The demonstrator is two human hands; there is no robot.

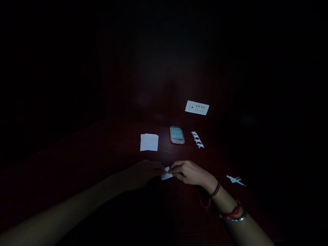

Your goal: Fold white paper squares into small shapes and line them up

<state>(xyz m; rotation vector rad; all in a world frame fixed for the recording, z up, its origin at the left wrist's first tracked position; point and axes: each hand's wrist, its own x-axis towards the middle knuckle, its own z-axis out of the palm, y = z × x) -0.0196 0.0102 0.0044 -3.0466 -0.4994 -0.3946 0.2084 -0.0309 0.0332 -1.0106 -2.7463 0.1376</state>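
Observation:
A small piece of white paper [166, 176] lies on the dark reddish table between my two hands, partly covered by their fingers. My left hand [146, 172] comes in from the left, its fingertips closed on the paper's left and upper edge. From the other side my right hand [189, 172] pinches the paper near its middle, fingers pressed together. The paper looks partly folded, though its exact creases are too dark and small to tell. Cords and a metal bangle circle my right wrist and forearm.
Beyond my left hand sits a stack of white paper squares [149, 142]. A phone [177, 135] lies behind my hands. Several small folded paper pieces [197, 139] form a row to its right. Thin paper strips [235, 180] lie right of my wrist. A wall socket [197, 108] shows behind.

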